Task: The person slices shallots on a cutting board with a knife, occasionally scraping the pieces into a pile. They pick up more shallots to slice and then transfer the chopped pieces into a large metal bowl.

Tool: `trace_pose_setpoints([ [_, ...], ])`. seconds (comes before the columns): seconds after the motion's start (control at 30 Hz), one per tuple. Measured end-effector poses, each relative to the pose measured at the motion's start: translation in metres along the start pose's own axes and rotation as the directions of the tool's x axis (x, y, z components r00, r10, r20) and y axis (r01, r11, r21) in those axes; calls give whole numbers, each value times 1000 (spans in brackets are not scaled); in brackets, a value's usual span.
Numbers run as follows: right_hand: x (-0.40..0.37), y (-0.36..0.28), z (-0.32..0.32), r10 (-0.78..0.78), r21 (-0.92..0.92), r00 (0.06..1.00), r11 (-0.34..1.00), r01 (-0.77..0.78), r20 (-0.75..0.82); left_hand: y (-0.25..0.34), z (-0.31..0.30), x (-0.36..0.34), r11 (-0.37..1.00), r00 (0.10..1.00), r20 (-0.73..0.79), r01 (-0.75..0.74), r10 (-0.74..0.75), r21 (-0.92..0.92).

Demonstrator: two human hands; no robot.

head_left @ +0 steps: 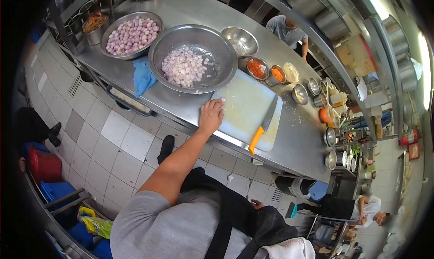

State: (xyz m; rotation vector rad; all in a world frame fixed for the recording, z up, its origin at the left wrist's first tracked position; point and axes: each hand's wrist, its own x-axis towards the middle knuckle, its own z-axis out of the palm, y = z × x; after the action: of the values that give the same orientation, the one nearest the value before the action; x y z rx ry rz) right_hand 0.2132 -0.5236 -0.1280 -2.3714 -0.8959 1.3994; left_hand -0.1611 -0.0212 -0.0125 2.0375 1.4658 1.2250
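My left hand [211,115] is at the near left edge of the white cutting board [242,106], its fingertips at a small pale shallot piece [223,99]. A knife [263,123] with a yellow handle lies on the board's right side, untouched. Beyond the board's left end, a large metal bowl [221,55] holds sliced shallots [184,67]. My right hand [257,204] hangs low by the black apron, away from the counter; only part of it shows, and its fingers are too small to make out.
Whole peeled shallots fill another bowl [132,35] behind a blue cloth [143,76]. Small bowls, one with orange shreds [257,68], line the counter's far side. One person [288,30] stands across the counter, another [368,210] at lower right.
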Motion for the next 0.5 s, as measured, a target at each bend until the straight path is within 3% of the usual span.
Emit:
trace_pose_setpoints([
  [0.07,8,35,-5,25,53,1000,998,-24,-19,2,9,5,1000,999,-34,-16,16,-21],
  [0.17,26,100,22,-182,370,977,905,210,-108,-4,8,8,997,993,-89,71,-74,-37],
  [0.23,-6,41,18,125,142,991,983,-117,-46,7,4,20,991,989,-61,133,-132,13],
  [0.3,-39,-11,19,111,169,993,980,-102,-43,4,6,27,994,995,21,99,-100,56],
  [0.37,-38,-25,26,75,190,996,980,-64,-50,2,8,38,994,995,81,55,-63,96],
  [0.5,-16,15,61,81,242,994,968,-60,-78,-8,14,35,999,994,103,37,-36,-8],
])
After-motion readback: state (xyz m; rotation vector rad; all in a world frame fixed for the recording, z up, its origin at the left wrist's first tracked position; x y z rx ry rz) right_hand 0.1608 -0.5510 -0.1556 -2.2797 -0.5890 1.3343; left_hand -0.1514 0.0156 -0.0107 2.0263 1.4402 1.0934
